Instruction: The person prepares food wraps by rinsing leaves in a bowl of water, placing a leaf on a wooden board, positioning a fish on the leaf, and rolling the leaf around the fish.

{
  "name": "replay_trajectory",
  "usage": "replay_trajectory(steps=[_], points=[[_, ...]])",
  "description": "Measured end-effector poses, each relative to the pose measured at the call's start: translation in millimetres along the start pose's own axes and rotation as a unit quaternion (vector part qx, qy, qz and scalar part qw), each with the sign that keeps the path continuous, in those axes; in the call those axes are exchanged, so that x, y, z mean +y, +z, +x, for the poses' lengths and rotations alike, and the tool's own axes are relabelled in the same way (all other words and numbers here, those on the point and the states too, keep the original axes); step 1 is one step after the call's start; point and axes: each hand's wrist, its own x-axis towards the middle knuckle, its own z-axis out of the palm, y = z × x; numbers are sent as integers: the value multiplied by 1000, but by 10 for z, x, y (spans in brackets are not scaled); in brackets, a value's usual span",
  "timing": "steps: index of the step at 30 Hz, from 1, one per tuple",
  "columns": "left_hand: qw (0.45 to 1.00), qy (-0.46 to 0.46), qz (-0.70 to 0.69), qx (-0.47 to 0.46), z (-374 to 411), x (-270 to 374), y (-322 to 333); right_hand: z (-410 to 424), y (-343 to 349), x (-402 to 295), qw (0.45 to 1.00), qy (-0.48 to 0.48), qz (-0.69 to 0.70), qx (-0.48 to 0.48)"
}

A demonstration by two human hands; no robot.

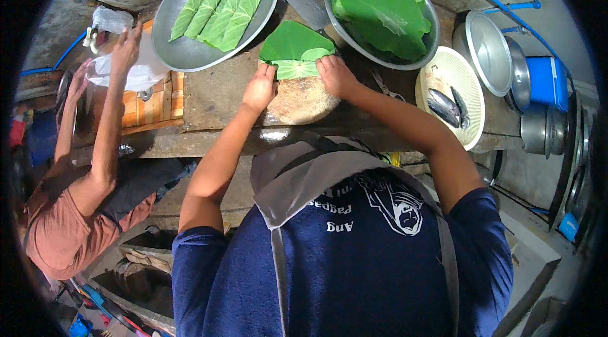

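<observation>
A green leaf (pixel 297 45) lies on a round wooden chopping block (pixel 304 102), its near edge folded over into a paler band. My left hand (pixel 260 85) grips the left end of that fold, and my right hand (pixel 336 75) grips the right end. Whether anything is wrapped inside the fold is hidden. To the upper left, a metal basin (pixel 164 54) holds several finished-looking leaf rolls (pixel 218 14) side by side. A second metal basin (pixel 373 62) at the upper right is heaped with large loose leaves (pixel 384 9).
Beside my right forearm, a cream plastic colander (pixel 475 113) holds several fish (pixel 446 106). A cleaver (pixel 306 7) lies between the basins; scissors (pixel 387 87) lie right of the block. At left, another person's hands (pixel 126 47) handle clear plastic (pixel 147 59). Metal basins (pixel 489 52) lean at right.
</observation>
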Motion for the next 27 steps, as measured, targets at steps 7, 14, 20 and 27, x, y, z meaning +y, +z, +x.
replay_trajectory(steps=[7,14,20,27], points=[[1000,17,2,-23,-44,-26,-18,-52,-46,-38,998,3,43,-45],[995,-8,-101,-15,-263,37,-19,-201,-87,-144,978,39,162,-122],[976,-103,-167,-97,-78,-9,-147,-4,-108,107,921,115,314,-199],[970,-146,-142,-135,91,-214,-40,145,-180,204,906,106,325,-250]])
